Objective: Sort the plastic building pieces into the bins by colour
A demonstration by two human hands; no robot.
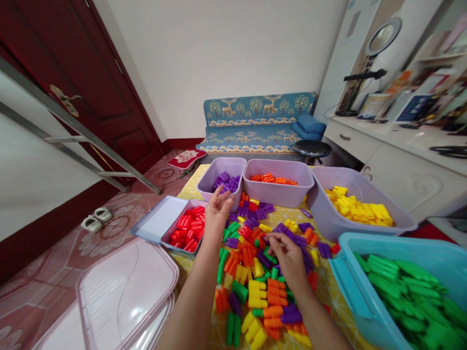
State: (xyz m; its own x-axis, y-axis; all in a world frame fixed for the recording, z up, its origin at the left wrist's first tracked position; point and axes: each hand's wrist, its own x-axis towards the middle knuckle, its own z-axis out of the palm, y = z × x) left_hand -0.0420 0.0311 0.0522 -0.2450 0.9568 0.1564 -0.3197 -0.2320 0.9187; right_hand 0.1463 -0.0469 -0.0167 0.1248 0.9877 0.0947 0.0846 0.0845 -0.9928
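My left hand [219,209] is raised at the front edge of the purple-block bin [204,181], its fingers apart and nothing visible in them. Inside that bin lie purple plastic blocks [226,182]. My right hand [288,253] reaches down into the mixed pile of blocks [248,255], thumb and fingers drawn together among green and purple pieces. Whatever those fingertips grip is hidden. The pile mixes red, orange, yellow, green and purple pieces, shaped like joined tubes, spread over the yellow patterned tablecloth [191,187].
Behind the pile stand a lilac bin [279,194] of orange blocks and a larger one [328,221] of yellow blocks. A turquoise bin [350,287] with green blocks is at right. Red blocks fill a hinged box [158,223] at left, near stacked lids [127,287].
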